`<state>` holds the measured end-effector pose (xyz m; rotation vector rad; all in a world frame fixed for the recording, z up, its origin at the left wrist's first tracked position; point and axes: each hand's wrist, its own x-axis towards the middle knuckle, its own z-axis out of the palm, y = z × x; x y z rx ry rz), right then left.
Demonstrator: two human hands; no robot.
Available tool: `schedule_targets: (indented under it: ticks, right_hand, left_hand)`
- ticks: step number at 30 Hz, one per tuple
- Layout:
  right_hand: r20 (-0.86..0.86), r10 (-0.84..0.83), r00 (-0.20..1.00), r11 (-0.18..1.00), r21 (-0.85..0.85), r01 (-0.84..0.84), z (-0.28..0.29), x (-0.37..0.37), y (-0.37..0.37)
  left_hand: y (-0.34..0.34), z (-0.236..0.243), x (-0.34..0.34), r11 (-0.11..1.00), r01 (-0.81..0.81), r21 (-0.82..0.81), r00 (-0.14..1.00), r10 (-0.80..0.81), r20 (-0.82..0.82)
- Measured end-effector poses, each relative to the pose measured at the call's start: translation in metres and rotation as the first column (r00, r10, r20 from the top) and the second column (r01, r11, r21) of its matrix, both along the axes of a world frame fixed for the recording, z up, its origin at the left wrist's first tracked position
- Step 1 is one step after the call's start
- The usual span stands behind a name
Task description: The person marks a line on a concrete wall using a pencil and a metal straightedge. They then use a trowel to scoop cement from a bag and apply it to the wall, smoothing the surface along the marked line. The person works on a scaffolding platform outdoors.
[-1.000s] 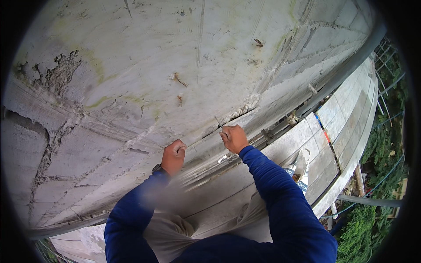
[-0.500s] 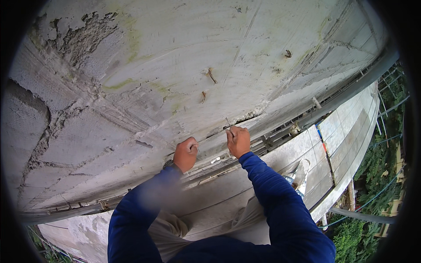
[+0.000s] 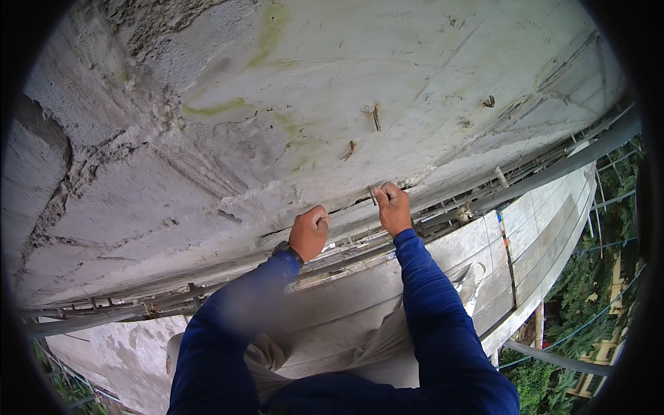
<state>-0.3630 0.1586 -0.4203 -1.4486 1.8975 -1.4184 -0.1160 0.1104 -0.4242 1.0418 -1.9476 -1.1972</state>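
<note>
A rough concrete wall (image 3: 332, 62) with a long crack-like gap along its lower edge fills the upper part of the view. My right hand (image 3: 394, 211) pinches a short, thin grey piece (image 3: 374, 196), nail-like in shape, against that gap. To its left, my left hand (image 3: 308, 234) is closed in a fist near the same edge; whatever it holds, if anything, is hidden. A dark watch (image 3: 286, 252) sits on my left wrist. Rusty metal stubs (image 3: 376, 117) stick out of the wall above my hands.
Grey metal pipes (image 3: 609, 142) run along the foot of the wall. Under me lies a pale panelled platform (image 3: 546, 221), with a dark gap between panels at the right. A white object (image 3: 472, 282) lies beside my right forearm. Beyond the platform's edge are green plants (image 3: 595, 277).
Relative to the wall, my right hand has shifted slightly, and the thin piece in it now shows more plainly. My left hand stays closed. The whole view has tilted and moved a little.
</note>
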Motion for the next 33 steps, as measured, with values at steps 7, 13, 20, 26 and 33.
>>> schedule_targets:
  ticks: [7,13,20,26,33]
  right_hand:
    - [0.04,0.105,0.994,0.994,0.039,-0.106,-0.011,-0.007,0.009]
    - [0.024,0.139,0.99,0.986,0.095,-0.141,-0.007,-0.009,0.019]
    - [0.115,0.122,0.986,0.991,0.042,-0.127,-0.007,-0.01,0.011]
    - [0.192,0.123,0.974,0.991,0.024,-0.13,-0.013,-0.013,0.008]
    - [0.203,0.122,0.972,0.992,0.013,-0.127,-0.017,-0.009,0.004]
  left_hand:
    - [0.003,0.015,-0.013,0.998,0.055,-0.001,0.998,-0.055,-0.016]
    - [0.01,0.016,-0.034,0.995,0.092,0.024,0.996,-0.091,-0.016]
    - [0.01,0.007,-0.048,0.998,0.043,-0.039,0.998,-0.045,-0.046]
    - [0.01,0.004,-0.044,0.999,0.018,-0.032,0.999,-0.019,-0.027]
    - [0.007,0.0,-0.042,0.999,0.027,-0.035,0.999,-0.029,-0.038]
